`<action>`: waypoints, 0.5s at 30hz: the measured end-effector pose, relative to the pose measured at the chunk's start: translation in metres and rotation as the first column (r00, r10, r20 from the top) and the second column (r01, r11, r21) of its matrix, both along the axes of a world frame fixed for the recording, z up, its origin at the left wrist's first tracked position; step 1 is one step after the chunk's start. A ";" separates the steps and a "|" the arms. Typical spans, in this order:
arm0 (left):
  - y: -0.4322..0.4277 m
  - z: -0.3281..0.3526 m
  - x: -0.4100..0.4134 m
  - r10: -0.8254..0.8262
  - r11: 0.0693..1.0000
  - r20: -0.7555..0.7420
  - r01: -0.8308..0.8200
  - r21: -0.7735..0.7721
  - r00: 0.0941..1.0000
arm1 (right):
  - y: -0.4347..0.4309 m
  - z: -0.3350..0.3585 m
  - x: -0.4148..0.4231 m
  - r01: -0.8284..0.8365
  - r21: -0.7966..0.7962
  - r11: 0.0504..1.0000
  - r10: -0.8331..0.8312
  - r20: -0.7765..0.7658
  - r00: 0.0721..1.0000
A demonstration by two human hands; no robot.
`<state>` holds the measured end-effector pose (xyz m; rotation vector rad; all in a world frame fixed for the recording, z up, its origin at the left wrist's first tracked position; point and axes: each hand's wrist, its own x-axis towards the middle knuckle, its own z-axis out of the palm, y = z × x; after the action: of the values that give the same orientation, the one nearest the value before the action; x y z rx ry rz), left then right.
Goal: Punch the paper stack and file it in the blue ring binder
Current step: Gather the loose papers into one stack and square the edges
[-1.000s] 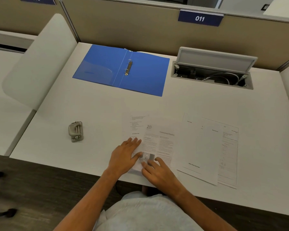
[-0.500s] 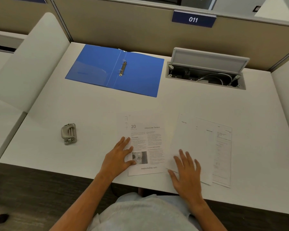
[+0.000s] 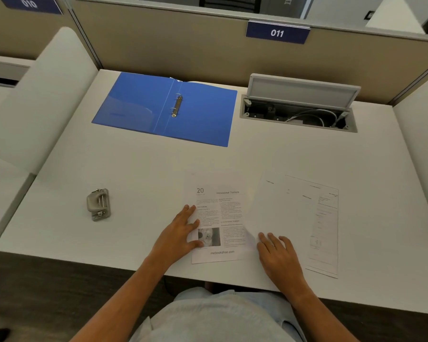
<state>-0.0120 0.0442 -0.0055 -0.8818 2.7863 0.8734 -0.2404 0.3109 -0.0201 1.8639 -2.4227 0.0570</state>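
The blue ring binder [image 3: 143, 109] lies open flat at the back left of the desk, its metal rings [image 3: 176, 105] in the middle. A grey hole punch [image 3: 98, 204] sits at the left. A printed page [image 3: 229, 211] lies near the front edge, with my left hand [image 3: 181, 230] flat on its left side, fingers spread. To the right are two overlapping paler sheets [image 3: 297, 218]. My right hand [image 3: 278, 257] rests flat on their lower left corner, fingers apart. Neither hand holds anything.
An open cable box [image 3: 298, 114] with its lid tilted up is set into the desk at the back right. A beige partition [image 3: 183, 50] with a label "011" closes off the back. White side panels [image 3: 35, 99] flank the white desk [image 3: 139, 169].
My right hand moved from the printed page to the right onto the paler sheets, and the sheets now lie apart. My left hand stayed on the printed page.
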 end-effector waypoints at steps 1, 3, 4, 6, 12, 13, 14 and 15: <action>0.001 0.000 -0.003 -0.010 1.000 -0.003 0.010 0.000 1.000 | -0.003 0.003 0.000 0.016 -0.037 0.999 -0.016 0.001 1.000; 0.003 -0.001 -0.009 -0.030 1.000 -0.007 0.030 0.007 1.000 | -0.011 0.010 0.005 0.028 -0.114 0.993 -0.028 0.002 1.000; 0.005 -0.002 -0.013 -0.038 0.999 -0.012 0.038 0.011 0.999 | -0.017 0.013 0.010 0.008 -0.138 0.990 -0.008 -0.001 1.000; 0.009 -0.001 -0.020 -0.053 0.998 -0.023 0.053 0.025 0.998 | -0.028 0.016 0.022 -0.073 -0.147 0.986 0.073 -0.006 0.997; 0.016 0.007 -0.041 0.036 0.996 -0.139 -0.025 0.080 0.990 | -0.051 0.000 0.049 -0.289 -0.053 0.956 0.291 0.058 0.955; 0.016 0.010 -0.042 0.066 0.994 -0.136 -0.052 0.098 0.989 | -0.052 -0.002 0.050 -0.297 -0.032 0.954 0.299 0.061 0.952; 0.015 0.011 -0.042 0.094 0.991 -0.130 -0.079 0.112 0.987 | -0.052 -0.002 0.050 -0.298 -0.016 0.955 0.298 0.065 0.952; 0.015 0.012 -0.043 0.122 0.987 -0.131 -0.106 0.125 0.984 | -0.052 0.000 0.050 -0.291 -0.008 0.957 0.291 0.072 0.954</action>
<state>-0.0545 0.0587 0.0067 -1.0067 2.7859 1.1456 -0.1906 0.2587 -0.0203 2.2423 -2.1686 0.1419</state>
